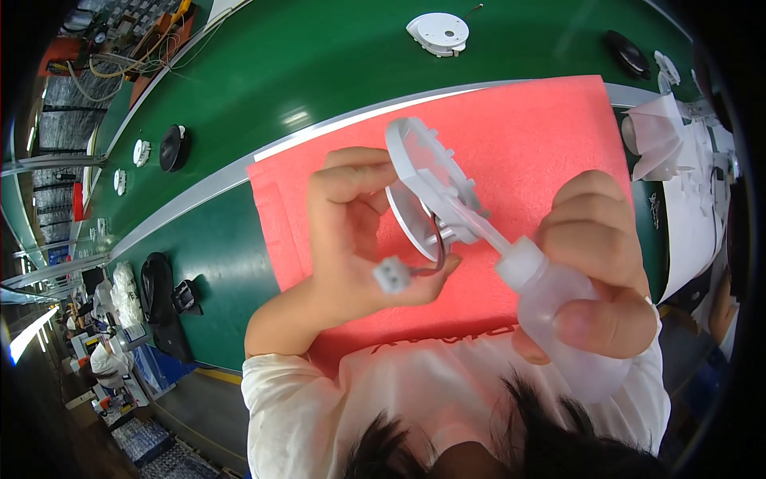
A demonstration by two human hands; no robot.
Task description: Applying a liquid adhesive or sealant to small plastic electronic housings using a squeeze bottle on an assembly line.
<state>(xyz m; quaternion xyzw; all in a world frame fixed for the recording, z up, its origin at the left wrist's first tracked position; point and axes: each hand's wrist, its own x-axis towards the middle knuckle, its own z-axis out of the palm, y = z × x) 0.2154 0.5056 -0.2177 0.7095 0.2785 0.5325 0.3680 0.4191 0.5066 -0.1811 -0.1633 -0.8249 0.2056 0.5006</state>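
Note:
My left hand (343, 231) grips a round white plastic housing (411, 160) by its edge, thumb below and fingers above. The housing is tilted on edge over the pink foam mat (527, 144). From it hangs a short dark cable ending in a white connector (391, 275). My right hand (602, 263) is wrapped round a translucent squeeze bottle (574, 327) with a white collar and a narrow nozzle (479, 223). The nozzle points up and left at the housing's near edge; whether its tip touches is hidden.
Beyond the mat runs a green belt (335, 88) with a metal rail, carrying a white round part (441, 33) and dark oval parts (173, 148) (627, 54). A white plastic bag (658, 136) sits at the right. A black pouch (162, 307) lies on the table at left.

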